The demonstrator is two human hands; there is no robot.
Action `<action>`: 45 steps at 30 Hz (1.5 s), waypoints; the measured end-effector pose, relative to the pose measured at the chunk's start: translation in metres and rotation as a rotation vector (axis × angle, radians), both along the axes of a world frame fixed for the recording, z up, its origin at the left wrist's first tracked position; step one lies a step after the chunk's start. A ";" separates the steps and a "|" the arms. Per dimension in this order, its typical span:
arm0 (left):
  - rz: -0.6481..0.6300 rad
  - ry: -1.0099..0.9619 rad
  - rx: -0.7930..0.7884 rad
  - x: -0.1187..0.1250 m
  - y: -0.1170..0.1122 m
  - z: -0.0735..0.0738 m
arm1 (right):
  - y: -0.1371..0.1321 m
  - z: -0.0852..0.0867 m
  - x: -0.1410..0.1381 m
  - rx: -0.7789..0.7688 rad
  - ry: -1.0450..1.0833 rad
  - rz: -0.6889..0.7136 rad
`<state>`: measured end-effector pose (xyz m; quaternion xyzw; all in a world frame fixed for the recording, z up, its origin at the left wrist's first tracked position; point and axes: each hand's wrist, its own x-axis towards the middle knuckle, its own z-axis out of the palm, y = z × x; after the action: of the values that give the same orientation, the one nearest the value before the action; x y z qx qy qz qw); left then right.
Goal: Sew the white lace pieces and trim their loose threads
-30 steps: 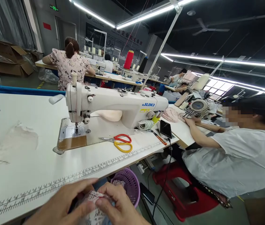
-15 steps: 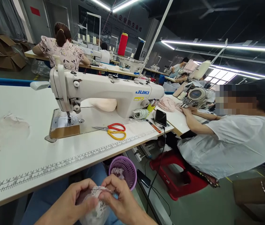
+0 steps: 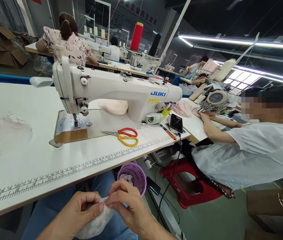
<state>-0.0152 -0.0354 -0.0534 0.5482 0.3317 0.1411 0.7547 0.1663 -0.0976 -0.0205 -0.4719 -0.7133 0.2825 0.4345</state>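
Observation:
A piece of white lace fabric hangs between my hands over my lap, below the table edge. My left hand pinches its upper edge between thumb and fingers. Close beside it, my right hand grips the same edge with bent fingers; the fingertips of both hands nearly meet. Part of the fabric is hidden behind the fingers. Beyond them stands a white sewing machine on the table. Scissors with one red and one yellow handle lie in front of it.
A purple basket holding lace scraps stands below the table. A pale fabric piece lies at the left. A phone and coiled white cord sit at the right. A co-worker sits on a red stool.
My fingers have shifted along the lace edge, and the fabric now hangs more to the left, showing a smoother face. The whole view has tilted slightly; table items are unmoved.

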 end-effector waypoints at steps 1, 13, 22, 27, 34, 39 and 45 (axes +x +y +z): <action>0.003 0.002 0.001 0.000 0.001 -0.003 | 0.001 -0.001 0.000 0.003 -0.045 0.004; 0.110 0.076 -0.173 0.003 0.010 0.010 | -0.002 -0.020 -0.003 -0.030 -0.315 0.004; 0.011 0.077 -0.070 0.005 0.014 -0.003 | 0.013 -0.013 0.025 -0.314 0.193 -0.129; 0.015 0.149 -0.025 0.007 0.013 -0.004 | 0.032 -0.027 0.022 -0.588 0.316 0.051; -0.009 0.219 -0.021 0.008 0.014 -0.001 | 0.024 -0.036 0.021 -0.783 0.627 0.041; 0.014 0.235 0.080 0.014 0.013 0.011 | 0.020 -0.032 0.027 -0.777 0.584 0.114; 0.039 0.249 0.178 0.012 0.009 0.013 | 0.016 -0.026 0.028 -0.827 0.500 0.138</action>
<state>-0.0035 -0.0264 -0.0407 0.6196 0.4195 0.1156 0.6533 0.1942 -0.0813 -0.0464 -0.4743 -0.4447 0.6749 0.3491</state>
